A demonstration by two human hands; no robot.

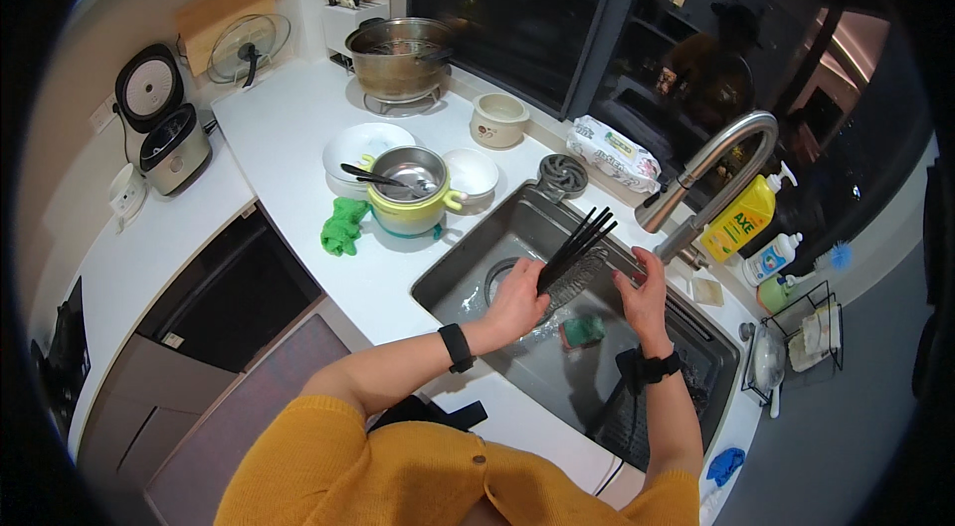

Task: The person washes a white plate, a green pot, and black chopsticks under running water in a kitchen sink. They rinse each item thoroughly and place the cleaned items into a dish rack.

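Observation:
My left hand (515, 310) is closed around a bundle of black chopsticks (578, 246), tilted up and to the right over the sink (515, 239). A clear, textured item (580, 280) lies along the bundle's lower side; I cannot tell what it is or whether it is gripped too. To the right, my right hand (645, 302) hangs over the basin with fingers apart and nothing in them. Below the hands, a green scouring sponge (583, 330) rests on the basin floor. The faucet's spray head (660, 207) is just above my right hand.
Left of the sink stand a yellow-handled steel bowl (409, 190) with dark-handled utensils, white bowls (471, 172) and a green cloth (345, 226). Behind are a steamer pot (399, 60), a beige pot (499, 120) and a wipes pack (613, 153). A yellow soap bottle (739, 220) stands beyond the faucet.

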